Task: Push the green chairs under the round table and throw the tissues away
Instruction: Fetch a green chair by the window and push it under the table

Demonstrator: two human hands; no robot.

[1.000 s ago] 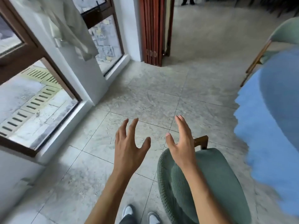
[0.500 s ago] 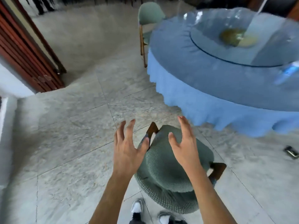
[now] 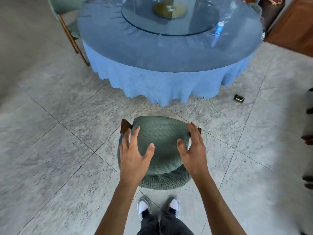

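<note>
A green chair with a knitted cover stands right in front of me, its back facing me, a short gap away from the round table with its blue cloth and glass top. My left hand hovers over the left side of the chair's back, fingers spread. My right hand is at the right side, fingers apart, near the wooden arm end. Whether either hand touches the cover is unclear. A second green chair stands at the table's far left. No tissues are visible.
A glass turntable sits on the table, with a blue and white bottle near its right rim. A small dark box lies on the tiled floor right of the cloth. Wooden furniture stands at the upper right. My shoes are behind the chair.
My view has swung from the window and door round to the table. The chair now sits squarely before me and both hands have come down closer to its back.
</note>
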